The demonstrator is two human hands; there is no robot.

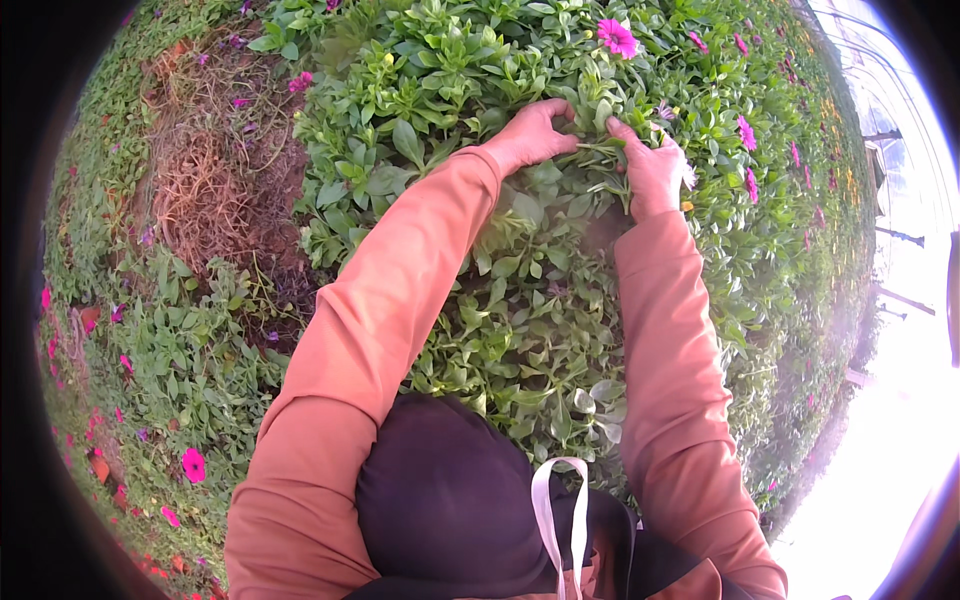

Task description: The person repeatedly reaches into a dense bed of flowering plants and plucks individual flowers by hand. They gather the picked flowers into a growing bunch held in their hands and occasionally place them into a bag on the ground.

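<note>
My left hand (534,133) reaches into leafy green plants (450,82), thumb and forefinger apart beside a few stems. To its right, my right hand (651,161) is closed around a small bunch of green leafy cuttings (606,154), whose stem ends point towards my left hand and downwards. Just above both hands stands a leafy shoot (598,90), and a bright pink daisy-like flower (617,38) is higher up. A pale, partly closed flower (665,111) sits by my right hand's fingers. Whether my left fingertips touch a stem is hard to tell.
On the left, a heap of dry brown stems and roots (206,195) lies on reddish soil. Petunia-like plants with pink flowers (193,465) grow at the lower left. Beyond the bed at the right are bright greenhouse framing and plastic sheeting. A white strap (583,517) loops near my chest.
</note>
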